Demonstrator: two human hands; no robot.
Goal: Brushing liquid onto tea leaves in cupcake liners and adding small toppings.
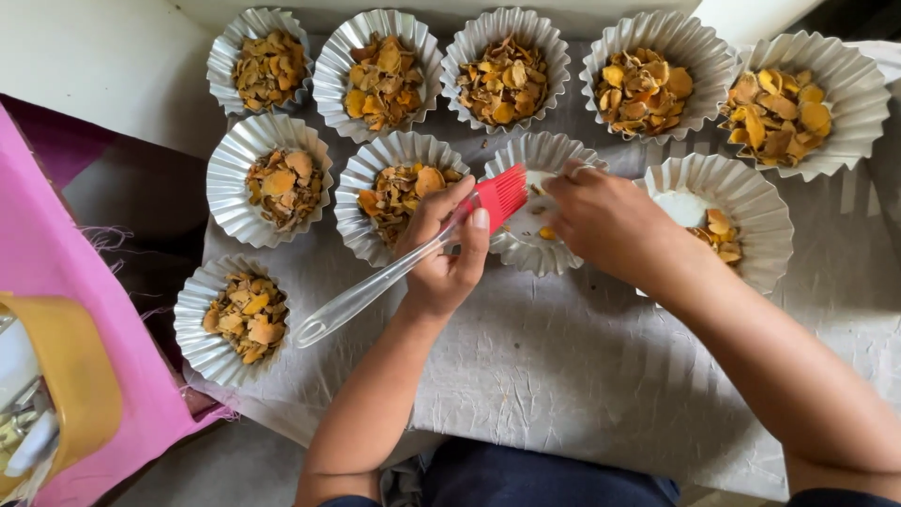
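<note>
Eight fluted silver foil cups [269, 181] already held orange dried slices; the one at three o'clock [741, 202] was partly filled. The left hand [449, 253] pinched a clear-handled red silicone brush [413, 255] over the nearly empty centre cup [537, 246], which the right hand [605, 221], fingers curled, reached into.

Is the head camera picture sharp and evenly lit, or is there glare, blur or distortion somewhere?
Head view: soft, even daylight; mild glare on the silver fluted trays, strongest on the far right tray; both hands, left and right, and the red brush are sharp; the edges curve slightly from the wide lens.
</note>
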